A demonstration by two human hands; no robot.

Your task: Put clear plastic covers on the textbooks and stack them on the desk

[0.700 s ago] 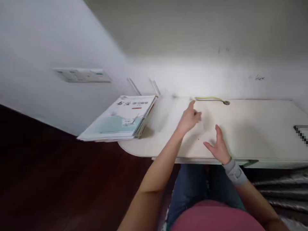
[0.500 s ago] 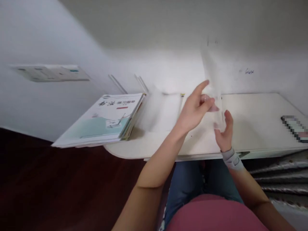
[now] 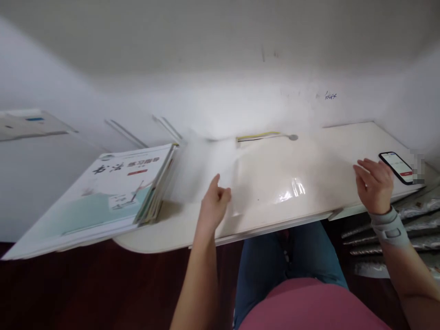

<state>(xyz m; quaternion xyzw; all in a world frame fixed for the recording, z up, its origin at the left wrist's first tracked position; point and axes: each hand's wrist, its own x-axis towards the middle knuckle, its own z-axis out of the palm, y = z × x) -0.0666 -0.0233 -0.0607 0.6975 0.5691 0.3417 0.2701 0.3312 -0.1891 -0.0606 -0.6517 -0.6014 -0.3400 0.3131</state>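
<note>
Clear plastic sheet [image 3: 291, 190], glossy, over the white desk [image 3: 151, 240]. At nine o'clock from it, left hand [image 3: 215, 201], forefinger outstretched, thumb near; at three, right hand [image 3: 375, 185], fingers loosely bent just beside the phone [image 3: 397, 166]. Cannot tell whether holding anything. Farther toward nine, stacked books [image 3: 92, 197].

Clear sheet [image 3: 277, 178], white-and-teal book [image 3: 112, 192]

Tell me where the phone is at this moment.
In the head view, the phone lies screen up near the right end of the desk, just to the right of the right hand.
</note>
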